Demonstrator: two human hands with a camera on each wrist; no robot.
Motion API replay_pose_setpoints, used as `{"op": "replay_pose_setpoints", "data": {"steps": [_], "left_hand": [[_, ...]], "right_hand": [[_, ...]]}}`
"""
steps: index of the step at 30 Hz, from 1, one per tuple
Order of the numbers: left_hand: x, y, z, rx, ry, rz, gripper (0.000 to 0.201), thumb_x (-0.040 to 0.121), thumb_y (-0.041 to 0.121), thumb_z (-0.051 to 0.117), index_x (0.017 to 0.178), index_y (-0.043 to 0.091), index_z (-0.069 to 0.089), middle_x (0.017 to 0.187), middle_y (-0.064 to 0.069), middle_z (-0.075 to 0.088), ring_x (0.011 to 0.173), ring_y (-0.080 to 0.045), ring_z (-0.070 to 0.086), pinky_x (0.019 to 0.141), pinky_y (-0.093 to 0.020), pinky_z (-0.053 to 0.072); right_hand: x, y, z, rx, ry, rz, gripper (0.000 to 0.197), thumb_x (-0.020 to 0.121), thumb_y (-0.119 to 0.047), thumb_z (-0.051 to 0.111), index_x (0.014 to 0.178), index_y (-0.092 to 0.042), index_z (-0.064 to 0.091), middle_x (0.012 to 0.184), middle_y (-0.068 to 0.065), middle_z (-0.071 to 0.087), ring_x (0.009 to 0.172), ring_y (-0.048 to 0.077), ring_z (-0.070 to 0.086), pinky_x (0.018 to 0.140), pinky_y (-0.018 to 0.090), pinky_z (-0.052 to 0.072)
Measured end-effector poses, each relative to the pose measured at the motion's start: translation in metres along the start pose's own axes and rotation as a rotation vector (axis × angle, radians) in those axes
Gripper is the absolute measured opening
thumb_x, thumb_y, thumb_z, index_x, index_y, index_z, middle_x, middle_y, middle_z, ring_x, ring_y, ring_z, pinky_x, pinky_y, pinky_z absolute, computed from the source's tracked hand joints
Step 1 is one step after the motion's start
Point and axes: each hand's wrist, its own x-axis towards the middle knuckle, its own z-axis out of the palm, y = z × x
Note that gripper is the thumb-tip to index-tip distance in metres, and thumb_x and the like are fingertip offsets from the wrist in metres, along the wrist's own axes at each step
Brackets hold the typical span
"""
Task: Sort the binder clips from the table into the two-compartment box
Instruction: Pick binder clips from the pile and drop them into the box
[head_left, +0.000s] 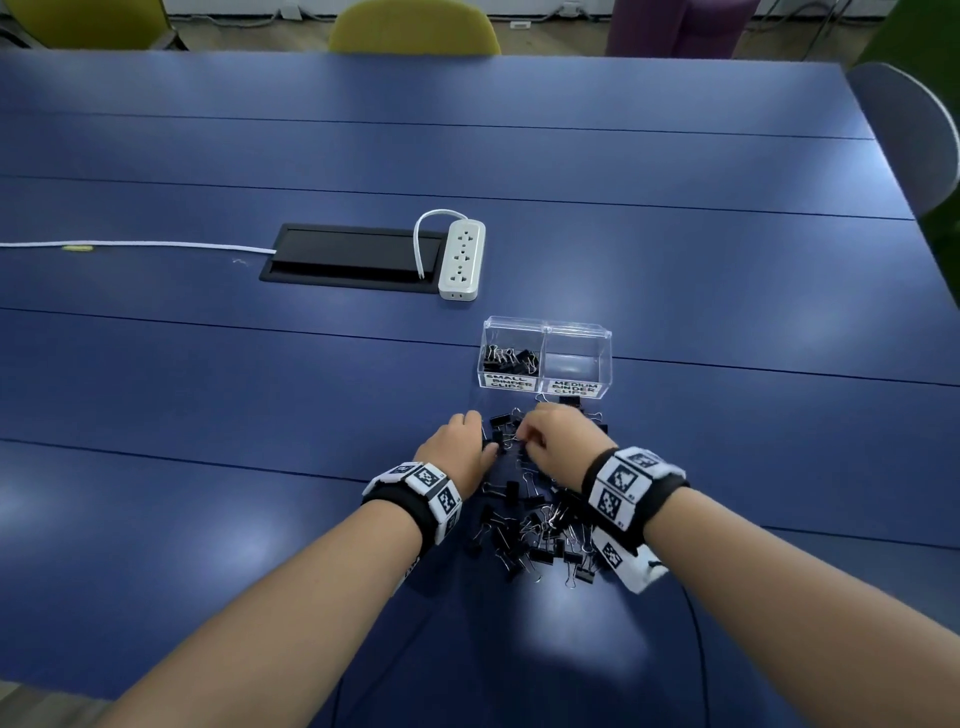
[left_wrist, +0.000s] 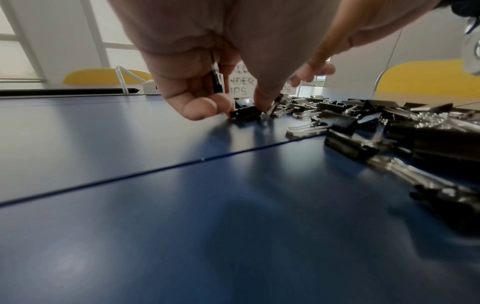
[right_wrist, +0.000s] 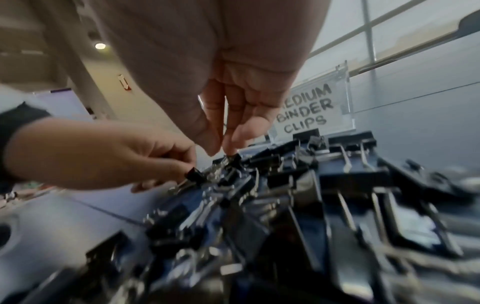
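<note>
A clear two-compartment box (head_left: 544, 332) stands on the blue table (head_left: 208, 415). Its left half, labelled SMALL BINDER CLIPS, holds several black clips (head_left: 511, 358); the right half, labelled MEDIUM BINDER CLIPS (right_wrist: 306, 109), holds none. A pile of black binder clips (head_left: 540, 525) lies in front of the box. My left hand (head_left: 485, 447) is at the pile's left edge, with one small clip (left_wrist: 217, 80) tucked in its curled fingers and thumb and forefinger on another clip (left_wrist: 245, 115) on the table. My right hand (head_left: 524, 436) reaches down beside it, its fingertips (right_wrist: 244, 133) pinching a small clip (right_wrist: 232, 159).
A white power strip (head_left: 462, 260) lies behind the box beside a black cable hatch (head_left: 353, 257), with a white cable (head_left: 135, 244) running left. Yellow chairs (head_left: 415, 28) stand at the far edge. A grey chair (head_left: 904, 130) is at the right.
</note>
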Motion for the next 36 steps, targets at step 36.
{"op": "replay_pose_setpoints", "data": {"steps": [36], "left_hand": [[0.034,0.032,-0.077,-0.262,0.213,0.190,0.013,0.090,0.011,0.041,0.097,0.012,0.052,0.092,-0.003,0.055,0.076,-0.023,0.052,0.074,-0.035,0.046]], "right_hand": [[-0.015,0.033,-0.012,0.327,0.253,0.235,0.011,0.082,-0.012,0.055,0.082,-0.019,0.063,0.081,-0.001,0.065,0.076,0.017,0.060,0.072,0.025,0.048]]}}
